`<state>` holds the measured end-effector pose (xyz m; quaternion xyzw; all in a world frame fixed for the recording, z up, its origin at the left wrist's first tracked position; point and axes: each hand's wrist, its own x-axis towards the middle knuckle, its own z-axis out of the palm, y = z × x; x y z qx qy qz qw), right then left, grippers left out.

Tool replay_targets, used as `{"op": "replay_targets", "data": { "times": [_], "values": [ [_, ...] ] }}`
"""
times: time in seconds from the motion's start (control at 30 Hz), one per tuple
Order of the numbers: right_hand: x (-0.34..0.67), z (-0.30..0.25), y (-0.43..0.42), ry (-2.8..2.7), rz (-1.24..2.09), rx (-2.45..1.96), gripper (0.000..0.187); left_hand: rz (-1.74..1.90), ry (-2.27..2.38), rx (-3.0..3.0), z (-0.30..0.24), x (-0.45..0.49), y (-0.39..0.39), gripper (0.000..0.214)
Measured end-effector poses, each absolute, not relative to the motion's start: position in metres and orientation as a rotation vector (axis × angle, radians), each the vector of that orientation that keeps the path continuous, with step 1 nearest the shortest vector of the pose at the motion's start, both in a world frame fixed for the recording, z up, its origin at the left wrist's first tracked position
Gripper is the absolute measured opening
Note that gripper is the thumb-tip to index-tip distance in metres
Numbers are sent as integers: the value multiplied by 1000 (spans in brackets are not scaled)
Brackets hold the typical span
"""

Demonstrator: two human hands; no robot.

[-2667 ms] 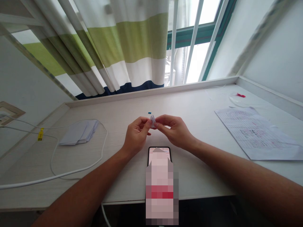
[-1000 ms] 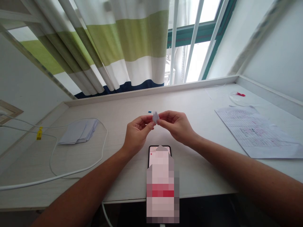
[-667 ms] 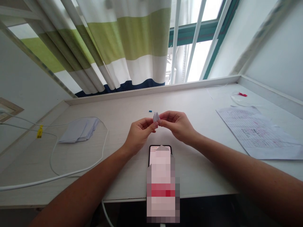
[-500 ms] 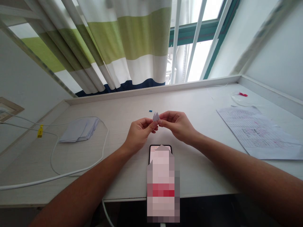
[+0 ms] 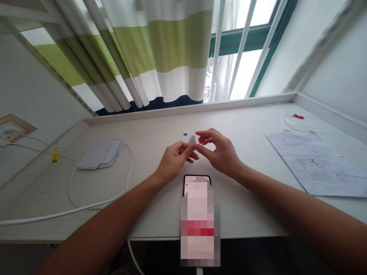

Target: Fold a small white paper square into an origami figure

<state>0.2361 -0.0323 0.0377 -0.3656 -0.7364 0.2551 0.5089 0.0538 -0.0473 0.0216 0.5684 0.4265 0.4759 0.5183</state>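
A small folded piece of white paper (image 5: 192, 140) is pinched between the fingertips of my left hand (image 5: 176, 160), held a little above the white desk (image 5: 160, 130). My right hand (image 5: 219, 151) is beside it on the right. Its thumb and forefinger are parted in a loose curve next to the paper, and I cannot tell whether they touch it. A phone (image 5: 197, 183) lies on the desk just below both hands, with its screen lit.
A stack of white paper slips (image 5: 100, 154) lies at the left, ringed by a white cable (image 5: 86, 206) with a yellow tag (image 5: 54, 155). A printed sheet (image 5: 312, 162) lies at the right. A tiny blue scrap (image 5: 185, 134) and a red bit (image 5: 298, 116) sit farther back. Striped curtain and window stand behind.
My right hand's fingers have loosened and spread away from the folded paper, which stays pinched in my left hand. The view has shifted slightly left.
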Motion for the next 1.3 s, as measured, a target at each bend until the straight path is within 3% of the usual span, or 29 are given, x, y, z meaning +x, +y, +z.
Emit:
{"op": "replay_targets", "data": {
  "times": [0.13,0.6,0.9,1.3],
  "values": [
    [238,38,-30,-1818,524,-892,17,1122,959,1347,22,53,-44,39],
    [241,26,-17,-1986,242,-697,37,1164,894,1339,21,48,-42,47],
    [235,41,-29,-1940,376,-652,9,1114,900,1347,19,46,-39,52],
    [242,36,-21,-2107,284,-581,15,1190,894,1333,21,45,-38,42]
  ]
}}
